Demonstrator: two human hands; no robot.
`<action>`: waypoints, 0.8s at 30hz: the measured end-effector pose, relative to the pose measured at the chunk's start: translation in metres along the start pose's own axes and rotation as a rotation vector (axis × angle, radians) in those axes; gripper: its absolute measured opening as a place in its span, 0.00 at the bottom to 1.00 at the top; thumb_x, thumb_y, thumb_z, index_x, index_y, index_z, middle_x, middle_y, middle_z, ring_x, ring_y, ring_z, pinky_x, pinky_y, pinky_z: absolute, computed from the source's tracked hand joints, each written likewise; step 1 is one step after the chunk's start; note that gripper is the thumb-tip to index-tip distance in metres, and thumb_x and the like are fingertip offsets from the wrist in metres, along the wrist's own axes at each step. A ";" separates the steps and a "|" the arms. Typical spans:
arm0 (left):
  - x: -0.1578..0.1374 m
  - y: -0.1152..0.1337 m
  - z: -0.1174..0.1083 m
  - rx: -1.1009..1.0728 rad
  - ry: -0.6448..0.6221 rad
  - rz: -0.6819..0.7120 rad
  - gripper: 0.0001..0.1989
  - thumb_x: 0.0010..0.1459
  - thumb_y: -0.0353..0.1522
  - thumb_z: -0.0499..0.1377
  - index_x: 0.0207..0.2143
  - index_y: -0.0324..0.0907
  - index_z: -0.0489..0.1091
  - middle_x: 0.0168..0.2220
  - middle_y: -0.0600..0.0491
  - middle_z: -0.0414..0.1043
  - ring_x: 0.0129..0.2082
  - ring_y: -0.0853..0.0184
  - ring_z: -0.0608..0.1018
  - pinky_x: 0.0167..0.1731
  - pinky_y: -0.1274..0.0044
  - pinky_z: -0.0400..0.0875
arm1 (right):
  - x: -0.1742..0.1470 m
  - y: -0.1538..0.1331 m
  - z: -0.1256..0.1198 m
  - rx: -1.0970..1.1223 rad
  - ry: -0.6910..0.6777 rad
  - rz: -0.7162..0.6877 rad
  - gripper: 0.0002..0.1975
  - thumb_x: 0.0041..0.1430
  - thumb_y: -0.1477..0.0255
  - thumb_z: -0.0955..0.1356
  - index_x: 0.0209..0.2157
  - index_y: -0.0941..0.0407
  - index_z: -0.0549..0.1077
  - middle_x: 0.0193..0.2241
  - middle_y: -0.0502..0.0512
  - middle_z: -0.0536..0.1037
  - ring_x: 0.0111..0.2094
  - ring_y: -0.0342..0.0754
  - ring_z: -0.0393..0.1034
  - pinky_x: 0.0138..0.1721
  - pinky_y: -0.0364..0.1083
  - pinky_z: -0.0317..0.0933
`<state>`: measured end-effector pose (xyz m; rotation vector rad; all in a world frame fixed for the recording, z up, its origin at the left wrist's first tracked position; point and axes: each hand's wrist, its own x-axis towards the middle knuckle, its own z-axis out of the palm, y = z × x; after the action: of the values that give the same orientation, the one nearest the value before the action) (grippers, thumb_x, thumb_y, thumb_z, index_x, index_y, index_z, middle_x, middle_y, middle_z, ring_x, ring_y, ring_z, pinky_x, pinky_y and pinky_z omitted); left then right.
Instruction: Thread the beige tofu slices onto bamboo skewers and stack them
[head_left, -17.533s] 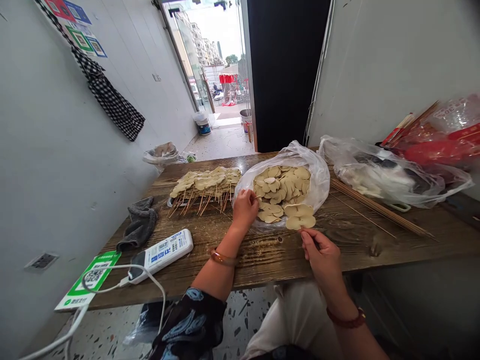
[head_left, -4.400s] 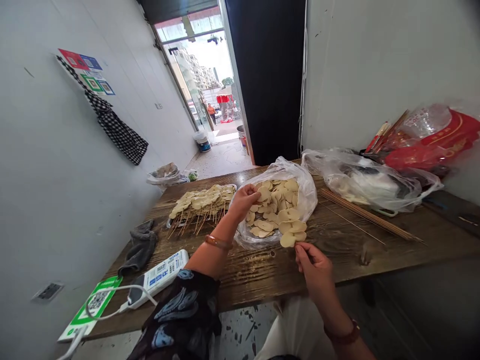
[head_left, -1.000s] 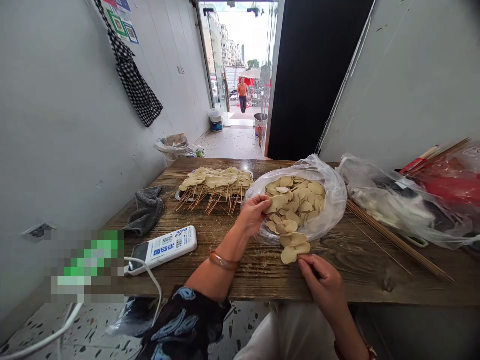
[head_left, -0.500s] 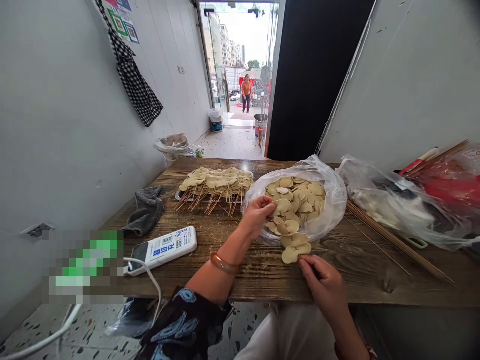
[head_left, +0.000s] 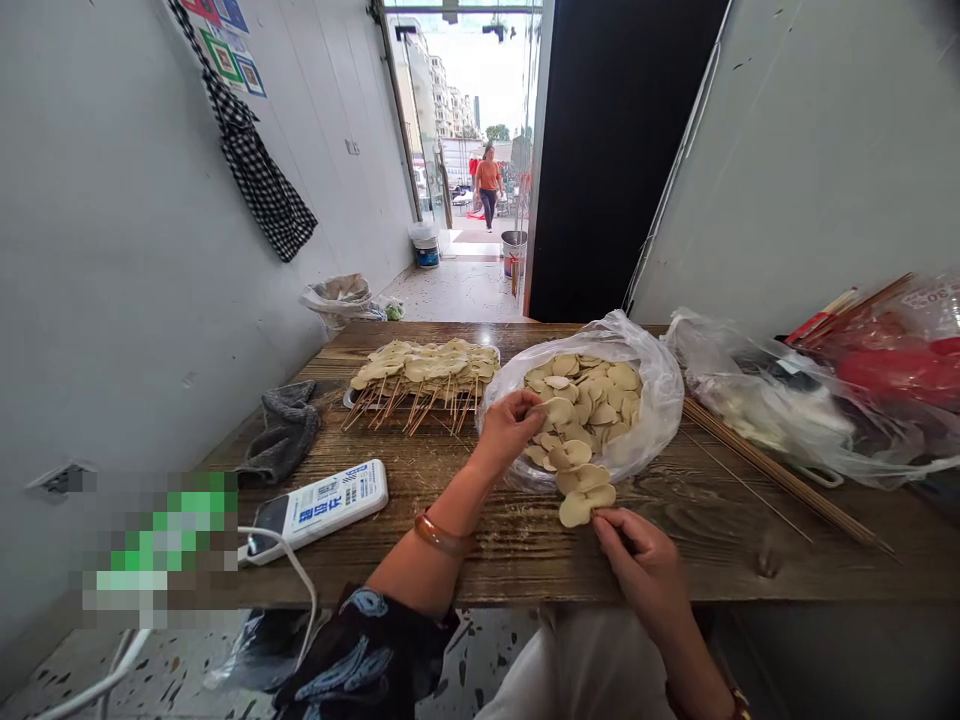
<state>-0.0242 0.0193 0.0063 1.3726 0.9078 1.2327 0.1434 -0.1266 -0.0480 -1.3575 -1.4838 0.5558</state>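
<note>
My left hand pinches one thin, round, pale-yellow slice at the near left of an open clear plastic bag. Many more such slices lie loose inside it. Closer to the table's front edge, my right hand is closed on the end of a skewer, mostly hidden behind the threaded slices. Those slices overlap in a short row pointing toward the bag. Left of the bag, a tray bears stacked skewers of slices, their bare stick ends facing me.
Loose bamboo skewers lie right of the bag, near crumpled plastic bags. On the left are a grey cloth and a white power bank with a cable. A person is outside the doorway.
Both hands keep nearly the same pose over the bag and the table. The view has shifted slightly, and the person outside has changed stride.
</note>
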 end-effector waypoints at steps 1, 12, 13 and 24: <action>0.000 -0.001 0.000 0.013 -0.002 0.006 0.08 0.47 0.32 0.62 0.29 0.38 0.68 0.23 0.58 0.66 0.22 0.76 0.65 0.23 0.83 0.58 | 0.000 0.001 0.000 0.004 0.003 0.006 0.12 0.61 0.65 0.65 0.31 0.56 0.78 0.29 0.55 0.78 0.31 0.48 0.72 0.34 0.42 0.64; 0.002 -0.003 0.001 0.042 -0.074 -0.029 0.10 0.44 0.33 0.64 0.27 0.37 0.68 0.20 0.59 0.65 0.21 0.76 0.65 0.22 0.83 0.57 | 0.002 -0.001 -0.001 0.036 -0.010 0.035 0.13 0.61 0.65 0.65 0.31 0.56 0.78 0.21 0.49 0.71 0.24 0.44 0.65 0.27 0.41 0.58; 0.002 -0.004 0.001 0.042 -0.093 -0.036 0.10 0.44 0.33 0.64 0.27 0.37 0.68 0.20 0.59 0.65 0.21 0.76 0.65 0.22 0.83 0.57 | 0.002 0.000 -0.001 0.038 -0.012 0.044 0.13 0.61 0.65 0.65 0.31 0.56 0.78 0.21 0.49 0.71 0.24 0.44 0.65 0.27 0.41 0.58; -0.007 0.002 0.007 -0.226 -0.173 -0.196 0.20 0.45 0.40 0.67 0.37 0.38 0.69 0.25 0.57 0.67 0.23 0.76 0.67 0.23 0.83 0.61 | -0.002 0.010 0.000 0.151 -0.008 0.239 0.16 0.60 0.60 0.65 0.35 0.57 0.78 0.22 0.51 0.70 0.22 0.43 0.62 0.21 0.41 0.53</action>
<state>-0.0190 0.0106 0.0070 1.1610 0.7390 1.0168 0.1476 -0.1261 -0.0572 -1.4229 -1.2659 0.8090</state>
